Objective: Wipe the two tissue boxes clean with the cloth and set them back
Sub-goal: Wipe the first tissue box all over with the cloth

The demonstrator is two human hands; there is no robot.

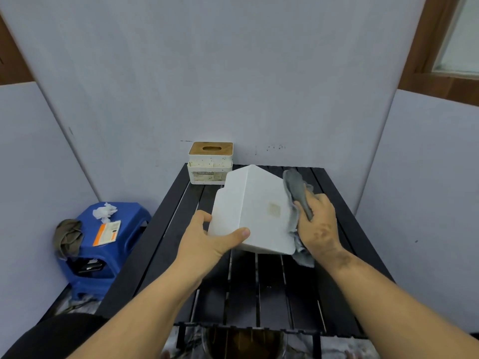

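We count two tissue boxes. The white tissue box (pixel 255 211) is lifted off the black slatted table (pixel 334 255) and tilted, a plain broad face turned up toward us with a faint square mark on it. Our left hand (pixel 207 244) grips its near left corner, thumb curled over the upper face and fingers wrapped round the left side. Our right hand (pixel 320 224) has its fingers curled round one grey cloth (pixel 295 189) and presses it against the right side of the box; the cloth sticks up past the fingertips and hangs below the palm, beside the box's lower right corner.

The second tissue box (pixel 210 163), cream and speckled with a wooden lid and an oval slot, stands upright at the far left corner of the table, against the grey wall (pixel 207 73). It sits just behind the held box, apart from it.

To the left of the table, lower down, stands one blue plastic stool (pixel 103 255). On its top lie one crumpled white tissue (pixel 105 210) and one orange and white card (pixel 106 232), near each other. One olive-brown rag (pixel 68 237) hangs over the stool's left edge.
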